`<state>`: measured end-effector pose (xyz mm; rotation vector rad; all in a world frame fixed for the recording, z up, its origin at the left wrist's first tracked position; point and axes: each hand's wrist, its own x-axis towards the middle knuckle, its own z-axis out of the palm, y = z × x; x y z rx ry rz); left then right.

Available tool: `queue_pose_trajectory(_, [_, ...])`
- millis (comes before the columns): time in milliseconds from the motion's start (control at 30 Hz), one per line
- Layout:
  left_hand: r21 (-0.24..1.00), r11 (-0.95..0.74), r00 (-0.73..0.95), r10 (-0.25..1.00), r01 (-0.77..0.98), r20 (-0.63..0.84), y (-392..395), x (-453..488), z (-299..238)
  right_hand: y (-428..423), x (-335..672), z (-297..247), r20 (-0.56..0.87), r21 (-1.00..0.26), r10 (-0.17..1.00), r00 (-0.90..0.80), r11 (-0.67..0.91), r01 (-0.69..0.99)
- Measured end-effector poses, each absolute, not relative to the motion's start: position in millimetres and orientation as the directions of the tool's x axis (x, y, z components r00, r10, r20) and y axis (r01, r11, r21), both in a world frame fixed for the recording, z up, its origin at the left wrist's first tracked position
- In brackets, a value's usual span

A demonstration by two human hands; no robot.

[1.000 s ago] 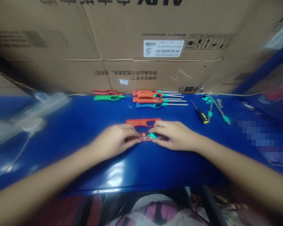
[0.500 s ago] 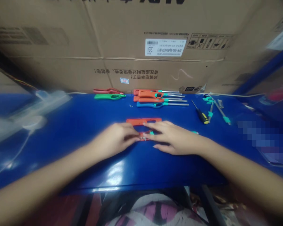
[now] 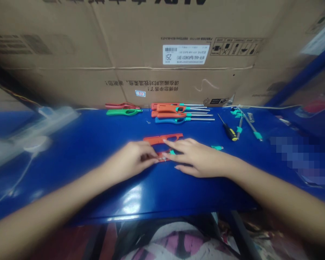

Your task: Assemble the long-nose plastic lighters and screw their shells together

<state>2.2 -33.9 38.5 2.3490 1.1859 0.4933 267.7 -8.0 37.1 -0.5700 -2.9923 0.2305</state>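
An opened red gas lighter casing half (image 3: pixel 161 157) lies between my hands, with a teal part (image 3: pixel 172 152) and small inner parts in it. My left hand (image 3: pixel 137 159) is closed in a pinch at its left end; whether a small part is between the fingertips is hidden. My right hand (image 3: pixel 196 157) reaches over from the right with fingers spread, one fingertip resting on the casing half. Its index finger reaches the other orange casing half (image 3: pixel 153 140), which lies just behind. A teal lighter piece (image 3: pixel 217 147) shows beyond my right hand.
Several assembled lighters (image 3: pixel 169 120) lie at the back, beside green (image 3: pixel 123 112) and red casing pieces. At right are a black-and-yellow screwdriver (image 3: pixel 229 132) and metal tubes with teal ends (image 3: pixel 257 135). A power strip (image 3: pixel 56 121) stands left; a cardboard wall (image 3: pixel 141 76) closes the back.
The rear orange casing half has tilted slightly, its right end rising. The teal piece behind my right hand shows more. Both hands stay nearly in place; the view shifts slightly.
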Motion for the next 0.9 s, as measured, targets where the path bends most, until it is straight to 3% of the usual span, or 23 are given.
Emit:
queue_pose_trajectory(533, [0.573,-0.494,0.546,0.832,0.655,0.093,-36.1,4.9,37.9,-8.1,268.7,41.7,0.047,-0.153,0.366,-0.929,0.922,0.356])
queue_pose_trajectory(767, [0.571,-0.490,0.543,0.835,0.659,0.090,-35.6,5.3,36.7,-2.5,266.3,36.4,0.192,-0.175,0.379,-0.905,0.921,0.349])
queue_pose_trajectory(900, [0.567,-0.503,0.544,0.831,0.652,0.111,-36.2,5.3,36.6,-3.1,269.8,38.6,0.118,-0.190,0.342,-0.932,0.929,0.317])
